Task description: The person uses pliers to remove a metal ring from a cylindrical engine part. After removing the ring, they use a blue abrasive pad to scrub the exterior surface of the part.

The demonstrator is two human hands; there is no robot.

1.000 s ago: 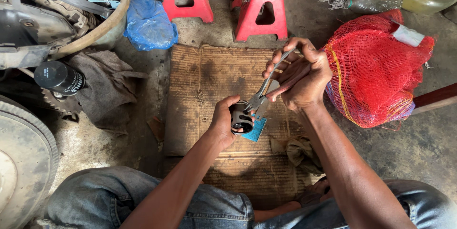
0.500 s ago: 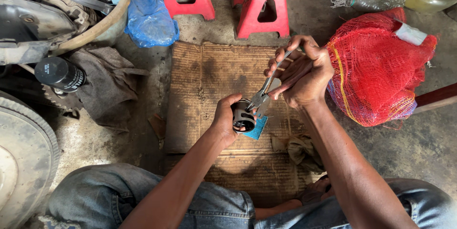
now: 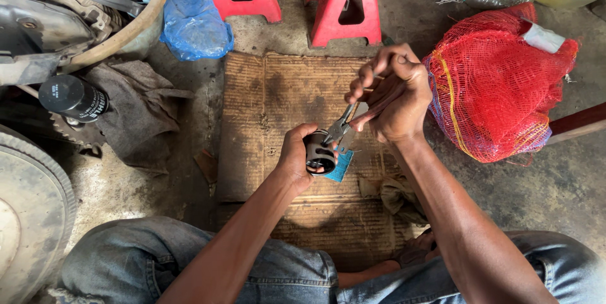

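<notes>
My left hand grips a small dark cylindrical metal part with an open bore, held over a worn cardboard sheet. My right hand is closed around the handles of metal pliers, whose jaws reach down into the rim of the part. A small blue piece shows just under the part. I sit on the ground with jeans-clad legs at the bottom of the view.
Two red jack stands stand at the top. A red mesh sack lies at right, a blue plastic bag and engine parts at upper left, a black oil filter and grey rag at left.
Both hands stay on the part and pliers; the right hand has shifted slightly as the pliers work at the part's rim.
</notes>
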